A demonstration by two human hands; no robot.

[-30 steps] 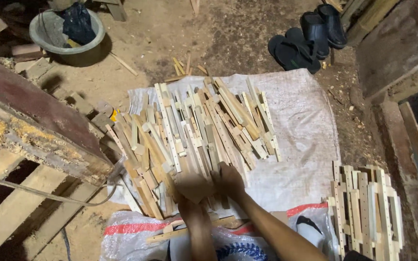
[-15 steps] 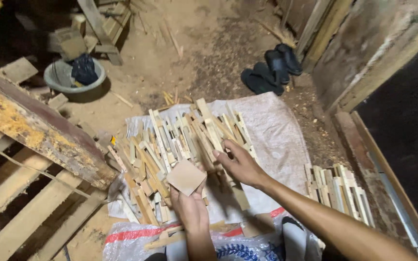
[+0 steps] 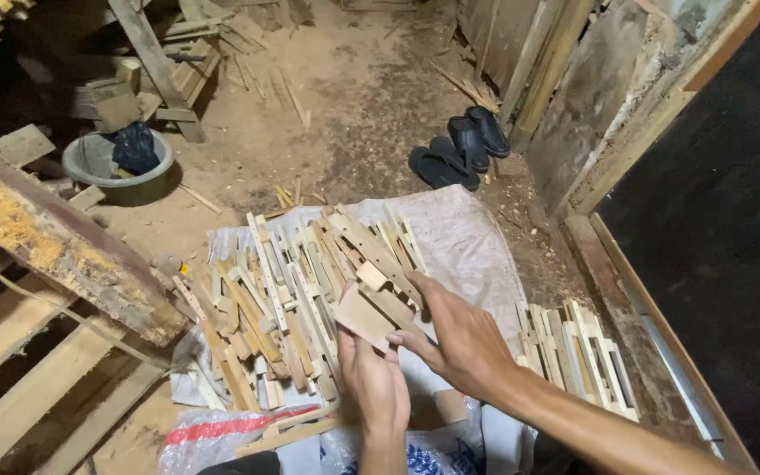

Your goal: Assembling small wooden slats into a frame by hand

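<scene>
Head view: a person crouches over a heap of short wooden slats (image 3: 310,299) spread on a white woven sack (image 3: 477,246) on a dirt floor. The left hand (image 3: 376,383) grips a flat, squarish wood offcut (image 3: 362,318) from below, fingers closed on its lower edge, holding it tilted just above the pile. The right hand (image 3: 459,339) is loosely curled, its fingertips touching a slat at the offcut's right edge; whether it actually grips that slat is unclear.

Just right of the right hand, a second, tidier row of slats (image 3: 582,352) lies on the ground. Well beyond both hands sit 2 pairs of dark sandals (image 3: 459,149); far off to the left, a grey basin (image 3: 116,167) and a rough timber beam (image 3: 54,246).

Sorting goes best, it seems, with the offcut held firm by its edge while the free hand draws out 1 slat at a time, sparing the heap.

Against the frame 0.5 seconds back, the offcut sits higher and further right, and the right hand has closed in beside it.
</scene>
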